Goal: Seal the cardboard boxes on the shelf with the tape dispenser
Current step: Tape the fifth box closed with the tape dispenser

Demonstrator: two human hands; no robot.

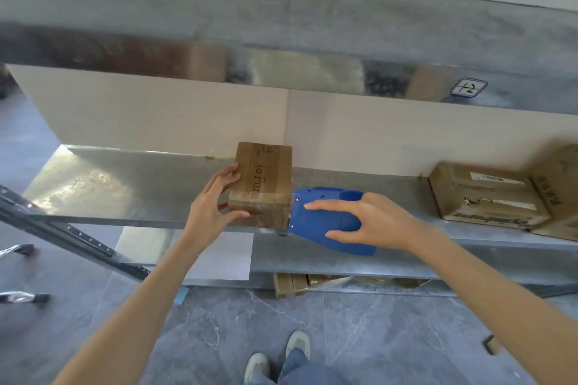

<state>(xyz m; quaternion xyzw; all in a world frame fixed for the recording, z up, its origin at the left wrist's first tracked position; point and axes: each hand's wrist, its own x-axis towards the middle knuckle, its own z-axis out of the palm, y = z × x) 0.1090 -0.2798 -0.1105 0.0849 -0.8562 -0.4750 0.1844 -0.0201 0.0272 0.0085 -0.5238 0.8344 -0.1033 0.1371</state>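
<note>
Cardboard box (261, 184), small and brown with tape across its top, sits at the front edge of the metal shelf (125, 184), one near corner just over the lip. The person's left hand (215, 203) grips its left side, fingers curled on top and thumb against the near face. Their right hand (375, 222) clasps the blue tape dispenser (325, 219), forefinger laid along it, and its nose touches the box's right end. Two more cartons (488, 197) rest further right on the same shelf.
</note>
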